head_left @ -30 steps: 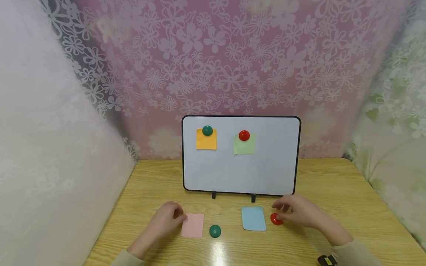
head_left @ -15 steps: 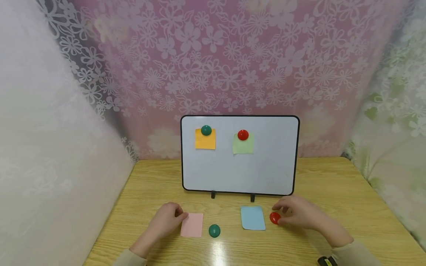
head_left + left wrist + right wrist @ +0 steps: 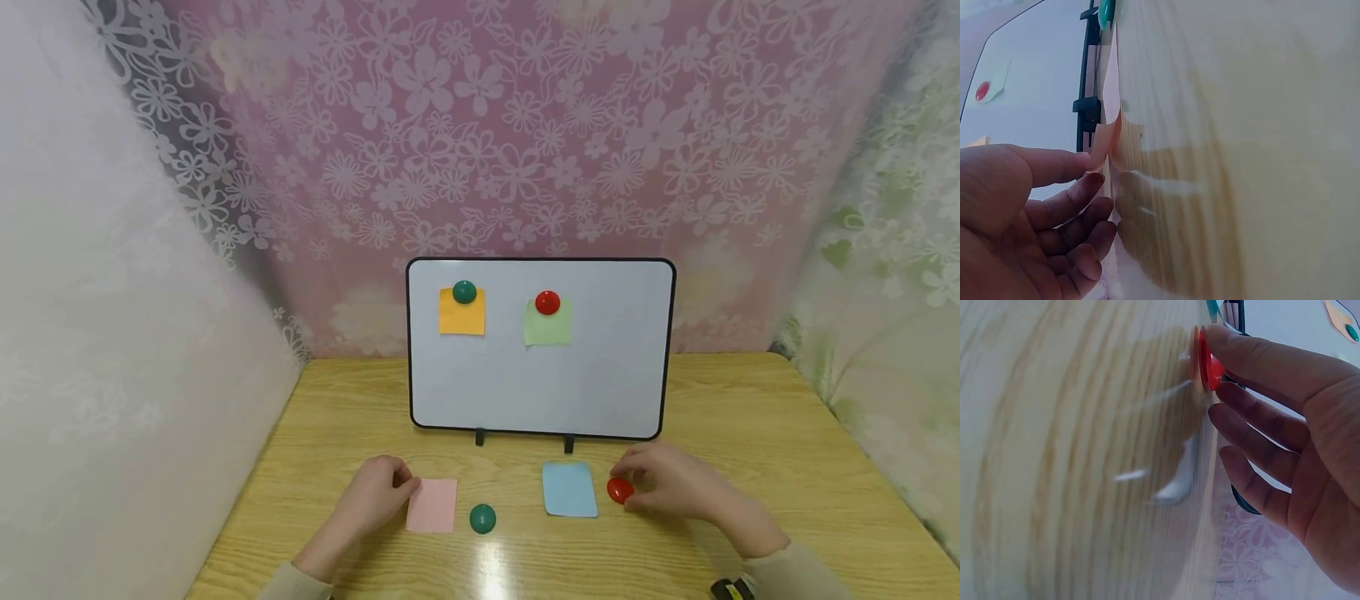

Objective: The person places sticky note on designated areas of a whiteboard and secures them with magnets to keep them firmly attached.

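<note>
At the left, my left hand (image 3: 377,495) pinches the near-left edge of a pink sticky note (image 3: 432,506); the left wrist view shows that edge of the note (image 3: 1104,139) curled up between thumb and index finger. My right hand (image 3: 671,483) has thumb and index finger at opposite sides of a round red magnet (image 3: 619,490) on the table. In the right wrist view both fingertips touch the magnet (image 3: 1211,362), while the other fingers are loosely bent. A blue sticky note (image 3: 570,490) and a green magnet (image 3: 482,518) lie between the hands.
A black-framed whiteboard (image 3: 540,383) stands on small black feet behind the hands. On it, a green magnet (image 3: 464,292) holds an orange note (image 3: 462,318) and a red magnet (image 3: 547,302) holds a light green note (image 3: 547,329). Patterned curtains (image 3: 480,150) surround the wooden table (image 3: 352,408).
My right thumb has shifted from over the red magnet to its near edge. My left hand stays at the pink note with hardly any movement. The head view has shifted slightly.
</note>
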`<state>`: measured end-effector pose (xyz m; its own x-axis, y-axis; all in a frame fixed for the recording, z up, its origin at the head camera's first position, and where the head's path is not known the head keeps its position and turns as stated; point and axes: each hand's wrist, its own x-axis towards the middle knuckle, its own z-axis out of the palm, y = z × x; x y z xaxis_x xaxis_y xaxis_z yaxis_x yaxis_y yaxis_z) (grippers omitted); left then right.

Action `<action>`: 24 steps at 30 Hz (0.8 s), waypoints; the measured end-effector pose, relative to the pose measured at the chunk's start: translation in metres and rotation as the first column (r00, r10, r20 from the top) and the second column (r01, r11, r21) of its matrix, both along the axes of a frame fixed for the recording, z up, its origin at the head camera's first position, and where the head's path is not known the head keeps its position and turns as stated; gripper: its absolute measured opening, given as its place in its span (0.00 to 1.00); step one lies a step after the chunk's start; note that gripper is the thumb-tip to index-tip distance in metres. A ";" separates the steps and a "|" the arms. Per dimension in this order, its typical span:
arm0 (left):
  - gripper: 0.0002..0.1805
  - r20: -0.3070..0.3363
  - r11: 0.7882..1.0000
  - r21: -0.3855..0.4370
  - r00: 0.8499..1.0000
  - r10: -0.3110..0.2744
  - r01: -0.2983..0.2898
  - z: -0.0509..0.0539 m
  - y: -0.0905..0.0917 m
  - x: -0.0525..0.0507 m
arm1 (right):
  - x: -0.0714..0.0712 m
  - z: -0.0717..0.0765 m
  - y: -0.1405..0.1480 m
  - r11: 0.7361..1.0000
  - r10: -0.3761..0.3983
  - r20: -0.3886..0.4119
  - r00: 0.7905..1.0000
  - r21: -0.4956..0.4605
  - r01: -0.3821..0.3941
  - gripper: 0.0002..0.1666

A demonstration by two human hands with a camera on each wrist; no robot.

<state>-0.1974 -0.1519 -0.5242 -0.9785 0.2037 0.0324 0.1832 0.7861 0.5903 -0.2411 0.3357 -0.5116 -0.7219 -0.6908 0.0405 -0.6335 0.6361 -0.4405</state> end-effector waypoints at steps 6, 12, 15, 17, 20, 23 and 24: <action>0.10 0.004 1.000 0.009 1.000 0.000 0.000 0.000 -0.001 0.000 | 0.001 0.000 -0.001 1.000 0.011 -0.001 1.000 -0.004 -0.011 0.18; 0.10 -0.005 1.000 -0.001 1.000 0.007 -0.007 0.000 0.000 0.001 | 0.001 0.000 -0.002 1.000 0.013 0.016 1.000 -0.005 -0.013 0.18; 0.10 -0.003 1.000 -0.006 1.000 0.005 -0.005 0.000 0.001 0.001 | 0.001 0.000 -0.002 1.000 0.010 0.027 1.000 -0.005 -0.010 0.18; 0.09 0.002 1.000 -0.006 1.000 0.004 -0.004 0.001 0.001 0.001 | 0.001 -0.001 -0.002 1.000 0.006 0.030 1.000 -0.004 -0.006 0.18; 0.09 0.013 1.000 -0.006 1.000 0.005 -0.005 0.002 0.002 0.001 | 0.001 -0.002 -0.002 1.000 -0.001 0.021 1.000 0.000 0.001 0.18; 0.10 0.018 1.000 -0.013 1.000 0.008 -0.007 0.003 0.002 0.001 | 0.001 -0.003 -0.002 1.000 -0.004 0.011 1.000 0.004 0.004 0.18; 0.10 0.019 1.000 -0.015 1.000 0.009 -0.009 0.003 0.002 0.001 | 0.001 -0.003 -0.002 1.000 -0.005 0.009 1.000 0.005 0.005 0.18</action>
